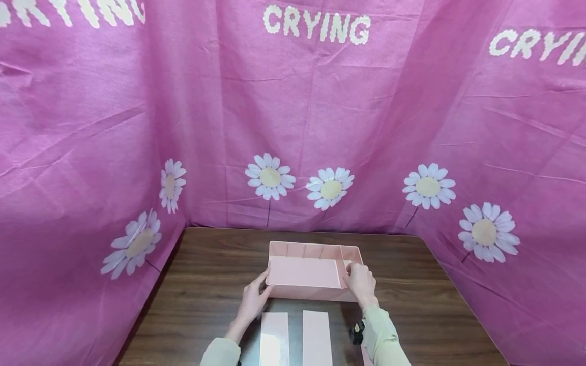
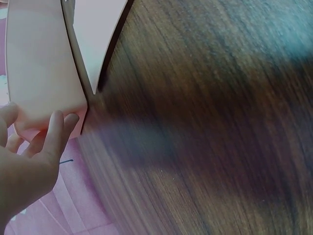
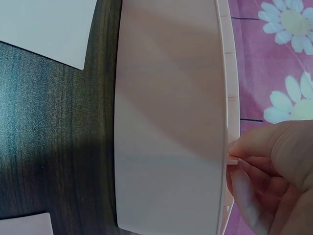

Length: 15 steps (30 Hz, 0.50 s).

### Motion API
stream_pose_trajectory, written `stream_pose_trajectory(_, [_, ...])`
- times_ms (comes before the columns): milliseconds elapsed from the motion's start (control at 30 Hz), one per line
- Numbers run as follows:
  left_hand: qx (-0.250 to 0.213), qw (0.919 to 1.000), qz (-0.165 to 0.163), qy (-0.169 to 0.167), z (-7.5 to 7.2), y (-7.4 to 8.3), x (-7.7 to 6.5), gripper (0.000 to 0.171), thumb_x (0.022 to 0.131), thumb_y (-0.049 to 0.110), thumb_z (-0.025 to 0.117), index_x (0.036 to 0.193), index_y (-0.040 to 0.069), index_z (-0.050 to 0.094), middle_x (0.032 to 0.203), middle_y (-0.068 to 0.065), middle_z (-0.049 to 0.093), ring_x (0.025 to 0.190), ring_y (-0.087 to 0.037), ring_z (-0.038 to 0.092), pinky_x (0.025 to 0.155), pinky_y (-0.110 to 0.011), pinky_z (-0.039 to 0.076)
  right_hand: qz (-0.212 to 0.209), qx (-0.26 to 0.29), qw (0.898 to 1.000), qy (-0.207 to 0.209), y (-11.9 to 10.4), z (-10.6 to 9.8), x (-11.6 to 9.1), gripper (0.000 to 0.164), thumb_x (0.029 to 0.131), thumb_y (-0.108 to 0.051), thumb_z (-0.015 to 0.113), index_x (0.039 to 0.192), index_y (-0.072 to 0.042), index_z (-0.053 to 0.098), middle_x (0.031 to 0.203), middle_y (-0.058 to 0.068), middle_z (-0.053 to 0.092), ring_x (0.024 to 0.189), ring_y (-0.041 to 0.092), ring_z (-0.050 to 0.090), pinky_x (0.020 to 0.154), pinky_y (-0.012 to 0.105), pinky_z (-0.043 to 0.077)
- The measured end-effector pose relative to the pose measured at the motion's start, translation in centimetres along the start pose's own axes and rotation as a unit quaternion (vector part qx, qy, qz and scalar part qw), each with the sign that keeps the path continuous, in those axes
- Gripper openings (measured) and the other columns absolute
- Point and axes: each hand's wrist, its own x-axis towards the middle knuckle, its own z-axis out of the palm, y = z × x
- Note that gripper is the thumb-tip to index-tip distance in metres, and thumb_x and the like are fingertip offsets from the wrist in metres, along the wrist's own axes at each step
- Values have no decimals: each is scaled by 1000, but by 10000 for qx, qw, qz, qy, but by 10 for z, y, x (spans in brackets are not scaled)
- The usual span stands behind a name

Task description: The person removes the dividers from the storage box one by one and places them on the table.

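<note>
A pale pink rectangular box (image 1: 304,293) with an open top stands on the table, slots running along its inner wall. My left hand (image 1: 253,301) holds its near left corner, the thumb on the front and the fingers along the end wall. In the left wrist view that hand (image 2: 34,161) curls round the end of the box (image 2: 44,63). At the box's right part, my right hand (image 1: 361,282) reaches over the front wall. In the right wrist view its thumb and fingers pinch the top edge of a thin pink divider (image 3: 232,162) standing across the box.
Two flat pink panels (image 1: 274,338) (image 1: 317,338) lie in front of the box. Part of another panel (image 1: 366,358) shows beside the right sleeve. The brown wooden table (image 1: 210,264) is bounded by a pink curtain (image 1: 302,112) with daisies on three sides.
</note>
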Motion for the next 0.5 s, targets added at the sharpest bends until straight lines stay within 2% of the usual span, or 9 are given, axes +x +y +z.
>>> stream_pose_trajectory(300, [152, 9999, -6, 38, -2, 2, 1, 49, 87, 15, 66, 133, 8, 53, 125, -19, 61, 106, -29, 64, 82, -39, 55, 23, -22, 10000, 6, -4, -4, 2, 7, 76, -15, 68, 75, -8, 66, 68, 8, 66, 56, 24, 57, 45, 38, 43])
stream_pose_trajectory(500, [187, 9998, 42, 52, -1, 2, 1, 48, 87, 14, 66, 133, 9, 53, 126, -18, 61, 108, -28, 63, 84, -38, 54, 3, 10, 10000, 90, -4, -5, 2, 6, 75, -14, 68, 74, -9, 66, 67, 8, 66, 56, 25, 58, 44, 38, 42])
